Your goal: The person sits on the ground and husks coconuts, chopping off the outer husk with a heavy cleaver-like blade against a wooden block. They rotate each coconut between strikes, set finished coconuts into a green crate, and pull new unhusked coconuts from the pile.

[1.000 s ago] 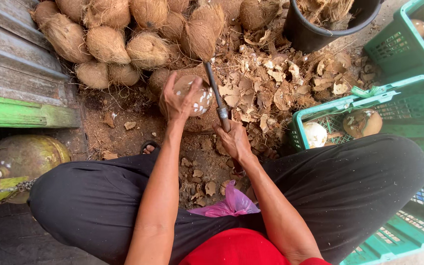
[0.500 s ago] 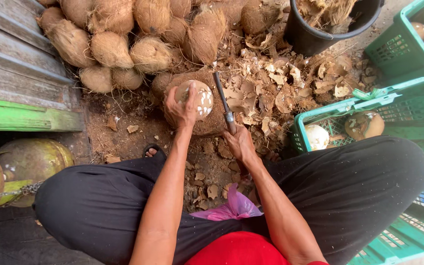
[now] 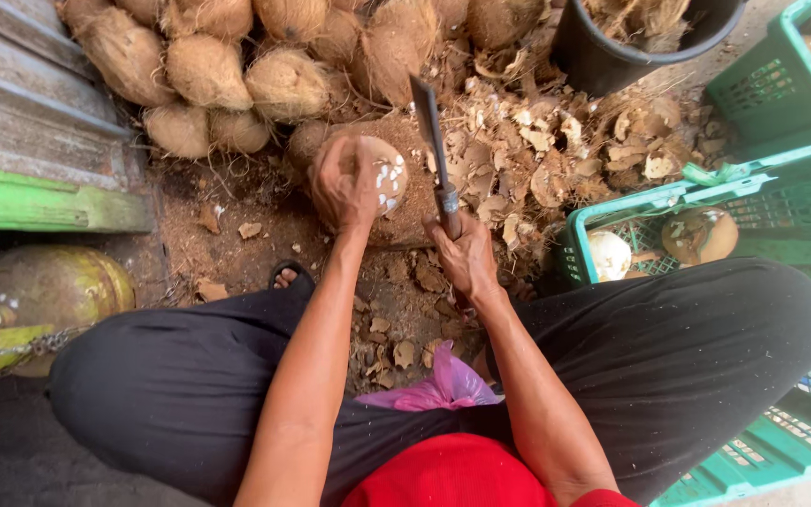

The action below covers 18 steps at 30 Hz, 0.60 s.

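Blade [image 3: 427,122] raised; coconut pile [image 3: 237,66], shell scraps [image 3: 556,160] crowd round.

The coconut [image 3: 382,174] looks rough and fibrous, with pale chipped patches. The blade [image 3: 427,117] is dull dark metal. The crate [image 3: 781,202] is glossy green plastic; the husks [image 3: 208,66] are dry, hairy, matt.

Brown coconut [image 3: 382,174] flecked white under the left fingers [image 3: 335,183]; dark grey blade [image 3: 427,117] above the right fingers [image 3: 457,246]; teal-green crate [image 3: 800,202] beside them.
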Tool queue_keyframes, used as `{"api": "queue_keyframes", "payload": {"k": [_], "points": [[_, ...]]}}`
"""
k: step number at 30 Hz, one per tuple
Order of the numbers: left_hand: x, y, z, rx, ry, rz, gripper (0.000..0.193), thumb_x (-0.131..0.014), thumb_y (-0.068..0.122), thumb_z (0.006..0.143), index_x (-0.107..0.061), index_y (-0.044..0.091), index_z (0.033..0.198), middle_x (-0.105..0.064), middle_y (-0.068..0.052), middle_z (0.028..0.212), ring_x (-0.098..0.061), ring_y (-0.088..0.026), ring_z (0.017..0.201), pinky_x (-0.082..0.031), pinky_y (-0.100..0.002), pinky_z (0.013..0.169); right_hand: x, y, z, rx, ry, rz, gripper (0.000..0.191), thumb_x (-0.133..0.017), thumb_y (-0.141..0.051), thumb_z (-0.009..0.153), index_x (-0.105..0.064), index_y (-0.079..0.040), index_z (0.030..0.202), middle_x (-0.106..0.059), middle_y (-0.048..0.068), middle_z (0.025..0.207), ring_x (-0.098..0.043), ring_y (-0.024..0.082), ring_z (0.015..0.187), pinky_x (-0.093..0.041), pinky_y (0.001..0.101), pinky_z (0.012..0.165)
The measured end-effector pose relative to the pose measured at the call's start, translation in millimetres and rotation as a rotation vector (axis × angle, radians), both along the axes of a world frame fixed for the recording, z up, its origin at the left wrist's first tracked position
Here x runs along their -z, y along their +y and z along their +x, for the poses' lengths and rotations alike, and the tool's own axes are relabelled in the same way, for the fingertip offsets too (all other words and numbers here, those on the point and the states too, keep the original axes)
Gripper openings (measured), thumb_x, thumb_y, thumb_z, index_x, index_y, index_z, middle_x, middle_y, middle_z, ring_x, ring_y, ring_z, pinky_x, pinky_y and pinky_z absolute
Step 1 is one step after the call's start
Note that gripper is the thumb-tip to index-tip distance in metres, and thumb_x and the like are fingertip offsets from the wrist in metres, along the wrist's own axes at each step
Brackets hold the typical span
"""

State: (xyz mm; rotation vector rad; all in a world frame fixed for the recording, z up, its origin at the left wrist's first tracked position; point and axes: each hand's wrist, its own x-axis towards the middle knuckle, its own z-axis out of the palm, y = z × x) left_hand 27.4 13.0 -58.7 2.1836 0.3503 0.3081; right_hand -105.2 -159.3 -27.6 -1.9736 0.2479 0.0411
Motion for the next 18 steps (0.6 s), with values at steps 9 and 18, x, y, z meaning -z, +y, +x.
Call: {"api": "queue_keyframes", "payload": {"k": [9,18], "points": [[-4,-3,1,-0.034,0.032,0.091,0.046,-0.057,0.061,0.092,-0.074,0.019,0.103,-0.072,-0.003,0.121,-0.064,-0.023,0.106,-0.050,-0.039,0.090,-15,17,1,-0.046,0.314,0.104,0.041,-0.062,-0.035,0.101,-0.053,-0.007,0.073,-0.049,0.003,0.055,-0.041,0.011,0.039,-0.039,0.0307,0.035],[11,8,5,0.016,-0.195,0.156,0.048,-0.055,0.060,0.100,-0.075,0.017,0.110,-0.072,-0.006,0.125,-0.068,-0.023,0.110,-0.039,-0.049,0.111,-45,18,9,-0.088,0.389,0.098,0.018,-0.058,-0.019,0.100,-0.065,-0.010,0.086,-0.053,0.003,0.059,-0.041,0.012,0.041,-0.036,0.0299,0.035]]}}
